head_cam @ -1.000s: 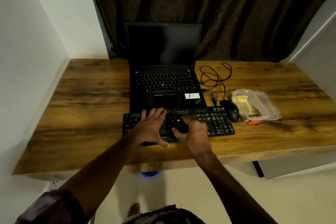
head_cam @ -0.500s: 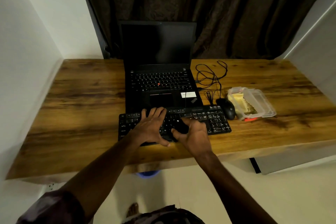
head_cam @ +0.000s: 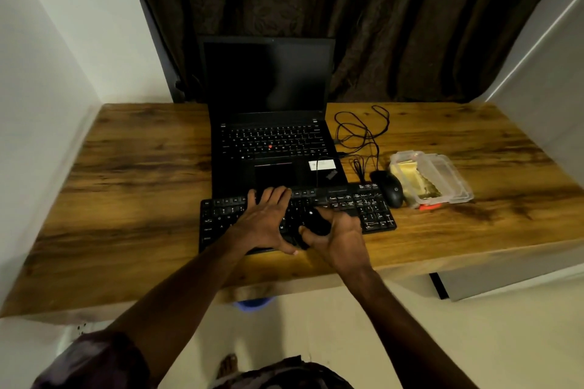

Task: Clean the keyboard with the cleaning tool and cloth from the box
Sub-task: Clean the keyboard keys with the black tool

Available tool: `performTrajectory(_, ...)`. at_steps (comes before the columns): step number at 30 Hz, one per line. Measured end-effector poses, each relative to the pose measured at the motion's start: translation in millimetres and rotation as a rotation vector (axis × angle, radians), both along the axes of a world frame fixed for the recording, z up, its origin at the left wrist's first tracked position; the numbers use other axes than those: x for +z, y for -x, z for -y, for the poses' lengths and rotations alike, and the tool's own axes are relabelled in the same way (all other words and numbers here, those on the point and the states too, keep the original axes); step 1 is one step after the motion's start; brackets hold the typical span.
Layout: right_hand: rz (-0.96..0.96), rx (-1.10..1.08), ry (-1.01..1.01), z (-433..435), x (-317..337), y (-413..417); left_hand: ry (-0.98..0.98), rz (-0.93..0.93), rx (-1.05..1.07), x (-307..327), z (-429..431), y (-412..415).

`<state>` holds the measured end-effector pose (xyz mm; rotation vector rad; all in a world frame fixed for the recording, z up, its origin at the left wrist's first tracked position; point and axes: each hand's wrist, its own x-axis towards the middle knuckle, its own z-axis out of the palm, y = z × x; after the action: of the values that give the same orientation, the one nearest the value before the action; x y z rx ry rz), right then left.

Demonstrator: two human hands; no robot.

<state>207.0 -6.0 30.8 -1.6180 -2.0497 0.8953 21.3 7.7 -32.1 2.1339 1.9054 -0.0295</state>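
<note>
Little has moved over the last second: both hands sit where they were on the keyboard [head_cam: 374, 210], and only the view has drifted slightly. The left hand [head_cam: 264, 224] lies flat with straight fingers across the left-middle keys, holding nothing and seemingly steadying the board. The right hand [head_cam: 339, 238] curls around a small dark cleaning tool [head_cam: 316, 223], which is over the middle keys; whether its tip touches them cannot be made out. The keyboard rests on the wooden desk [head_cam: 142, 186], its far edge against the open laptop [head_cam: 271, 142]. The task looks part-way: the tool is out and at work, while the yellow cloth [head_cam: 407, 174] still lies in the clear box [head_cam: 452, 181] beside the mouse [head_cam: 390, 188], so wiping appears not yet begun.
</note>
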Motion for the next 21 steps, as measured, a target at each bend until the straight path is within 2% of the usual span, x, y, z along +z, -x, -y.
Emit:
performTrajectory(3,0.011,-0.094,0.011,-17,-28,-18,0.006,-0.005,0.001,1,-1,-1)
performTrajectory(5,0.038,-0.127,0.029,-15,-13,-25,0.019,-0.007,0.002,2,-1,-1)
performTrajectory(10,0.003,-0.065,-0.016,-10,6,-19,0.027,0.002,-0.002,0,-3,-2)
performTrajectory(16,-0.067,-0.019,0.038,-9,3,-7,0.039,0.003,-0.014,4,-4,-5)
performTrajectory(21,0.045,-0.113,0.035,-14,5,-26,0.065,0.003,-0.012,6,-5,-5)
